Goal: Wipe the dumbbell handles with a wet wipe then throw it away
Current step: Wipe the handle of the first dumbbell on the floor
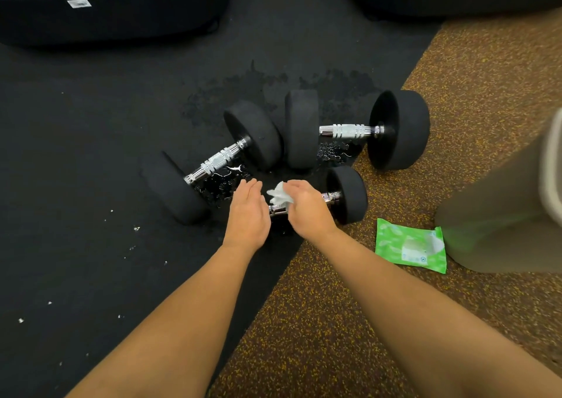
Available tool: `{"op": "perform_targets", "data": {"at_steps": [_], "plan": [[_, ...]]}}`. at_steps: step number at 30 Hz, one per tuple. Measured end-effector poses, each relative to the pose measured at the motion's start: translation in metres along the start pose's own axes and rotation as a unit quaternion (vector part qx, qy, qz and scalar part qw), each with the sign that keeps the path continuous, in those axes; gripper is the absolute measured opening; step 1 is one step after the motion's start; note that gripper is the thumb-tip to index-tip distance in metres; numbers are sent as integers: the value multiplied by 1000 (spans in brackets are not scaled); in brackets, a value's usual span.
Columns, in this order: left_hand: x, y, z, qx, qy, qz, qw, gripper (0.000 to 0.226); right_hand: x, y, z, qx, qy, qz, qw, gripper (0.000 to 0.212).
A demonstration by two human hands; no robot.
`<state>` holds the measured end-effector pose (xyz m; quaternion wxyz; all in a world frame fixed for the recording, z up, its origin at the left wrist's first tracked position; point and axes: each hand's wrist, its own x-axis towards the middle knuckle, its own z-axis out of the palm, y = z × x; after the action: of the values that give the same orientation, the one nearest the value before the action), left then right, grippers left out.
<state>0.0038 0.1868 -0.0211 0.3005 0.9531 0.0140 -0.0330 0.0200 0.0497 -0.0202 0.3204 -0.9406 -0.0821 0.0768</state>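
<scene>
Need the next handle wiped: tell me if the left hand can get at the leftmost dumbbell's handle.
Probably yes. The left hand is open and empty; that handle lies bare just ahead, nothing between. The right hand holds the wipe.

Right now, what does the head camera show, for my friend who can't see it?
A person's right hand holds a crumpled white wipe at the nearest dumbbell's handle, the left hand open beside it. Two more dumbbells lie behind, a green wipes pack at right.
</scene>
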Motion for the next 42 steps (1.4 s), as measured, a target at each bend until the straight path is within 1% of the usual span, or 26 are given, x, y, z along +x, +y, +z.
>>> {"op": "perform_targets", "data": {"at_steps": [5, 9, 14, 17, 21, 24, 25, 28, 31, 33, 36, 39, 41, 42], "plan": [[1, -4, 1, -15, 6, 2, 1000, 42, -7, -3, 7, -57, -24, -72, 996, 43], [1, -4, 4, -19, 11, 1, 1000, 42, -7, 4, 17, -96, -63, -114, 987, 42], [1, -4, 5, -27, 15, -5, 1000, 42, -14, 9, 16, -160, -100, -158, 969, 52], [0, -4, 6, -25, 19, -3, 1000, 42, -14, 14, 13, -174, -101, -177, 963, 48], [0, -5, 7, -22, 29, 3, 999, 42, -12, 17, 9, -190, -101, -163, 963, 45], [0, -4, 9, -16, 33, 4, 999, 41, -12, 11, 13, -171, -67, -141, 973, 34], [0, -4, 9, -14, 34, 4, 999, 41, -12, 8, 15, -159, -51, -143, 975, 30], [0, -5, 8, -15, 31, 5, 999, 42, -14, 4, 22, -143, -49, -159, 976, 24], [0, -5, 8, -17, 31, 6, 999, 42, -13, 11, 19, -153, -59, -182, 970, 23], [-1, -4, 8, -10, 35, 9, 999, 42, -11, 17, 16, -162, -59, -163, 971, 26], [-2, -3, 8, 2, 35, 8, 999, 42, -11, 17, 15, -165, -25, -138, 976, 25], [-2, -3, 8, 2, 31, 4, 1000, 43, -8, 6, 16, -165, 2, -142, 976, 9], [-3, -3, 8, 5, 28, 7, 1000, 44, -9, 0, 18, -158, 4, -155, 975, 16], [-3, -3, 7, 7, 27, 9, 1000, 44, -11, -2, 18, -153, -10, -160, 975, 16]]}}
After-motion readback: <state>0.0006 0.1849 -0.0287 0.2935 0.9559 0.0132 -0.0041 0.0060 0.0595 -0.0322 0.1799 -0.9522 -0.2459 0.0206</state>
